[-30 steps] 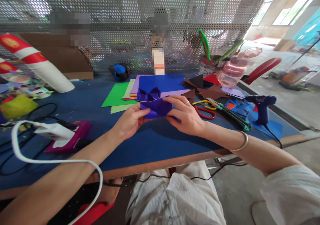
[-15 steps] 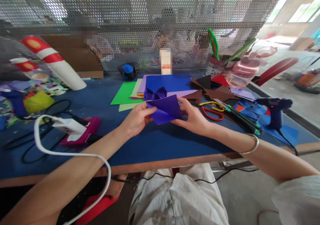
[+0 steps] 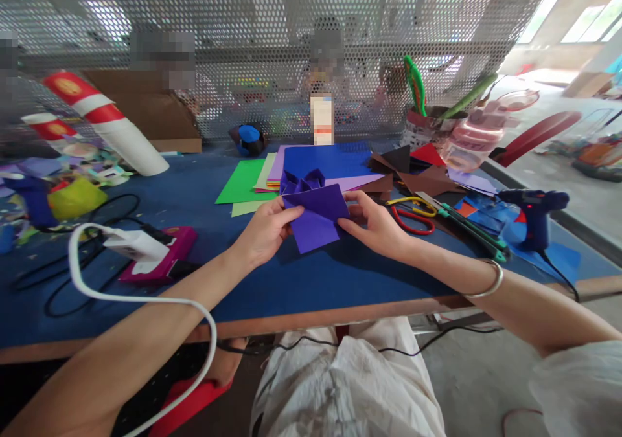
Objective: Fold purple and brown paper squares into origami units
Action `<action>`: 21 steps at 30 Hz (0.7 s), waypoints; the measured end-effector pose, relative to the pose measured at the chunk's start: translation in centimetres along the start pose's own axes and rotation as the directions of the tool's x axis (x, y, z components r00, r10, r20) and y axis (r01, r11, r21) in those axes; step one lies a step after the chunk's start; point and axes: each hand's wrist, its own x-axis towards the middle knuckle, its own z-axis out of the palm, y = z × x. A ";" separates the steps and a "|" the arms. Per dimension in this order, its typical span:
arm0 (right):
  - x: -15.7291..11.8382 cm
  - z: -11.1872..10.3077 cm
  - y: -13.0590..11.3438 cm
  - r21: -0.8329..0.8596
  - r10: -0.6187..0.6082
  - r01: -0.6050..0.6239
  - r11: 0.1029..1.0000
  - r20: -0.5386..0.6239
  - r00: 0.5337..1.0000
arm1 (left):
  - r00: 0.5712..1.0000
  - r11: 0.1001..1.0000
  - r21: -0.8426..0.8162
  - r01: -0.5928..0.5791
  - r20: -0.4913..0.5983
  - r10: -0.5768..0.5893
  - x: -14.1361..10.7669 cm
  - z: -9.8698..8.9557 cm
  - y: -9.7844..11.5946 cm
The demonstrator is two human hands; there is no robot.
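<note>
A creased sheet of purple paper is held between my two hands above the blue tabletop. My left hand pinches its left edge, thumb on top. At the right edge, my right hand grips it with the thumb on the face and the fingers behind. The lower flap hangs open toward me. Just behind it are folded purple paper pieces, partly hidden by the sheet. Beyond them lies a stack of coloured paper with a dark blue sheet on top and a green sheet at the left.
Red-and-yellow-handled scissors, a green cutter and a glue gun lie at right, near a pink bottle. A magenta power strip is at left; its white cable crosses my left forearm. A perforated metal screen stands behind.
The purple paper's lower flap has swung down and opened further toward me. My right thumb has moved up onto the paper's face; my left hand keeps nearly the same place.
</note>
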 end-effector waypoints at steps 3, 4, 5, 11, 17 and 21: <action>0.0 -0.4 -0.2 -0.077 -0.152 0.145 0.986 -0.096 0.984 | 0.999 0.999 0.016 0.032 0.011 -0.032 0.0 -0.1 0.0; 0.0 -0.6 -0.3 -0.145 -0.255 0.236 0.961 -0.129 0.958 | 0.999 0.999 0.025 0.048 0.020 -0.049 0.0 -0.1 0.1; -0.1 -0.9 -0.5 -0.235 -0.375 0.337 0.911 -0.138 0.917 | 0.997 0.997 0.038 0.067 0.032 -0.068 -0.1 -0.1 0.2; -0.8 -1.5 -1.5 -0.690 -0.668 0.692 0.214 0.414 0.619 | 0.985 0.977 0.171 0.129 0.087 -0.146 -0.2 -0.1 0.0; -1.1 -1.4 -1.4 -0.654 -0.702 0.747 0.118 0.477 0.529 | 1.000 0.913 0.409 -0.006 0.009 0.002 -0.6 -0.1 -0.5; -1.2 -1.4 -1.2 -0.629 -0.691 0.763 0.149 0.486 0.535 | 0.825 0.399 0.743 -0.538 0.367 0.429 -2.7 -0.6 -0.3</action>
